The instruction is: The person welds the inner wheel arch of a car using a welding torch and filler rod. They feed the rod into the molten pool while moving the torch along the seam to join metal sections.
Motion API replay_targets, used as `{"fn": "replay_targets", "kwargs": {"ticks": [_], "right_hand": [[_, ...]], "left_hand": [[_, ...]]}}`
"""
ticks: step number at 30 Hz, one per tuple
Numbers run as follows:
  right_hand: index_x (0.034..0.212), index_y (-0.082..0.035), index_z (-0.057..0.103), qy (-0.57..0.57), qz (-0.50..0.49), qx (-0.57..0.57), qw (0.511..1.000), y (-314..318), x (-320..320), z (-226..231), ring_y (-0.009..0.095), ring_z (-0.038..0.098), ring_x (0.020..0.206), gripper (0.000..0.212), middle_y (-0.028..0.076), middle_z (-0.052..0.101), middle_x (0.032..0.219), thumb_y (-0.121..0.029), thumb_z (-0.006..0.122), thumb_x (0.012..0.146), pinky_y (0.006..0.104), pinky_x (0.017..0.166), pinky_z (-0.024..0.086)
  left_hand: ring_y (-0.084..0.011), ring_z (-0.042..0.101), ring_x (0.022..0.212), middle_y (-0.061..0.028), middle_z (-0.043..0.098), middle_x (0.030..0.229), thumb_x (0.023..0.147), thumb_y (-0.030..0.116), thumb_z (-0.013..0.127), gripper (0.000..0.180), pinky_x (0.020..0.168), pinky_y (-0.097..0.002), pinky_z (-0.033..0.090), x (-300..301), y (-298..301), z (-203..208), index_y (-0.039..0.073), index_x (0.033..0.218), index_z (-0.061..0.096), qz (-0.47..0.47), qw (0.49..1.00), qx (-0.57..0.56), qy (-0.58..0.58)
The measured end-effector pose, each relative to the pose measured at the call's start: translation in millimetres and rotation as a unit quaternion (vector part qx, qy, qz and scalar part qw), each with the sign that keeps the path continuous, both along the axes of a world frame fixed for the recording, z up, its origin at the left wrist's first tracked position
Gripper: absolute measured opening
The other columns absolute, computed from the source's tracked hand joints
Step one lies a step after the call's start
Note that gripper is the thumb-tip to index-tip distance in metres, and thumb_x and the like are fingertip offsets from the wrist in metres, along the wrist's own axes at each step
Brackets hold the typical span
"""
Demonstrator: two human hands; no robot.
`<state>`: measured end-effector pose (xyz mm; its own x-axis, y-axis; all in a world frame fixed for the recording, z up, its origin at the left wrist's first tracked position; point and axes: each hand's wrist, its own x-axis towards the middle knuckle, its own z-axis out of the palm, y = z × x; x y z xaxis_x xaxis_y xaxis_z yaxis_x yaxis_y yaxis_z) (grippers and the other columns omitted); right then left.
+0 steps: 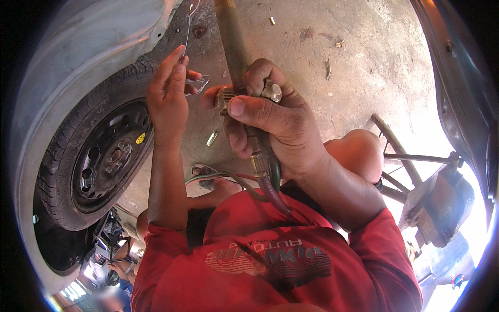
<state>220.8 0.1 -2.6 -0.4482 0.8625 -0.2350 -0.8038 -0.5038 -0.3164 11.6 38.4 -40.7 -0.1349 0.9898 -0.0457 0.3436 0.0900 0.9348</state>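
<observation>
Head view: your right hand (pixel 291 117) is curled tight around a metal torch (pixel 236 47), right in front of your chest. The long tube of the torch points away from you, up past the top edge. Your thumb lies by a ridged knob (pixel 227 96) on one side, and a second, shiny knob (pixel 272 90) sticks out by your first finger. Under your hand, a dark red hose (pixel 272 196) hangs down toward your red shirt (pixel 260 260), with a brass-colored fitting (pixel 258 165) at its top. A green hose (pixel 274 167) runs just beside it.

Your left hand (pixel 169 101) is up, next to the torch but not touching it. Its thumb and fingers are nearly closed, pinching a thin wire (pixel 187 34). One part of the wire goes up, and a bent loop sticks out to the right of your fingers. Your fingers hide the middle, so it may be one wire or two.

To your left is a black wheel (pixel 99 151) with a fat tire and a yellow sticker (pixel 140 138), under a pale car body (pixel 73 67). Below you is a gray floor (pixel 364 62). To your right stands a metal frame (pixel 403 157).
</observation>
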Motion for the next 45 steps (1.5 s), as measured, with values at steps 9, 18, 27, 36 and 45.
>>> {"fn": "replay_targets", "kwargs": {"ticks": [9, 18, 27, 36, 45], "right_hand": [[0.101, -0.011, 0.047, 0.001, -0.001, 0.003, 1.000, 0.5, -0.2, -1.2, 0.017, 0.068, 0.063, 0.020, 0.018, 0.073, 0.104, -0.003, 0.066, 0.098, 0.0273, 0.052, 0.055], [0.100, -0.010, 0.047, -0.001, -0.007, 0.008, 1.000, 1.1, -2.7, -2.4, 0.018, 0.069, 0.064, 0.020, 0.017, 0.072, 0.104, -0.004, 0.066, 0.098, 0.0275, 0.052, 0.055], [0.100, -0.010, 0.047, -0.020, -0.004, -0.005, 1.000, 1.0, 0.5, 3.0, 0.018, 0.069, 0.064, 0.021, 0.016, 0.072, 0.102, -0.004, 0.067, 0.098, 0.0277, 0.052, 0.055], [0.100, -0.011, 0.048, -0.007, -0.007, -0.004, 1.000, 0.0, -1.5, 0.1, 0.017, 0.069, 0.064, 0.021, 0.016, 0.072, 0.104, -0.004, 0.067, 0.098, 0.0271, 0.052, 0.055], [0.098, -0.014, 0.050, -0.014, 0.000, -0.001, 1.000, 0.5, -0.9, 0.9, 0.017, 0.066, 0.062, 0.020, 0.029, 0.067, 0.114, -0.002, 0.067, 0.096, 0.0260, 0.053, 0.051]], "left_hand": [[-0.0123, 0.069, 0.089, -0.0079, 0.070, 0.116, 0.108, 0.012, 0.051, 0.034, 0.065, -0.0253, 0.054, 1.6, -1.4, 2.0, 0.003, 0.137, 0.064, -0.007, 1.000, -0.001, 0.006], [-0.0123, 0.069, 0.088, -0.0069, 0.069, 0.119, 0.107, 0.011, 0.051, 0.033, 0.065, -0.0251, 0.054, 0.6, -2.3, -0.6, 0.005, 0.137, 0.064, -0.002, 1.000, 0.000, -0.011], [-0.0124, 0.069, 0.089, -0.0069, 0.066, 0.119, 0.107, 0.009, 0.050, 0.032, 0.065, -0.0246, 0.054, 2.3, -3.8, 0.7, 0.004, 0.135, 0.065, -0.012, 1.000, -0.003, -0.002], [-0.0122, 0.069, 0.089, -0.0072, 0.066, 0.123, 0.107, 0.009, 0.051, 0.034, 0.065, -0.0244, 0.055, -0.1, -5.1, -0.5, 0.006, 0.138, 0.064, -0.004, 1.000, -0.014, -0.020], [-0.0116, 0.069, 0.086, -0.0068, 0.066, 0.126, 0.108, 0.010, 0.053, 0.033, 0.065, -0.0238, 0.054, 0.7, -4.7, 3.9, 0.007, 0.138, 0.064, 0.007, 1.000, -0.027, -0.014]]}}
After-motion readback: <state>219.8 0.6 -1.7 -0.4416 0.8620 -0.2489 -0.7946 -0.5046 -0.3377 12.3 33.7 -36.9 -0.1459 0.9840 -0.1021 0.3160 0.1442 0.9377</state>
